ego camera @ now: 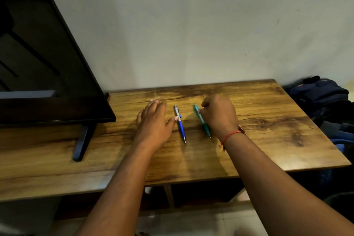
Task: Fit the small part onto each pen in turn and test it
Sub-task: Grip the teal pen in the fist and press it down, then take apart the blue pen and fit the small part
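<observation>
Two pens lie side by side on the wooden table (268, 120). The blue and silver pen (180, 123) lies between my hands, tip toward me, with a small blue part (180, 116) beside its clip. My left hand (153, 120) rests flat on the table just left of it, the thumb tip close to its barrel. The teal pen (201, 119) lies to the right. My right hand (220, 115) has its fingers curled over that pen's upper half and pinches it. A red thread is tied round my right wrist.
A black television (38, 63) on a dark stand foot (81, 142) fills the left of the table. A grey wall runs behind. A dark blue backpack (321, 94) sits past the table's right edge. The table's front edge is near my forearms.
</observation>
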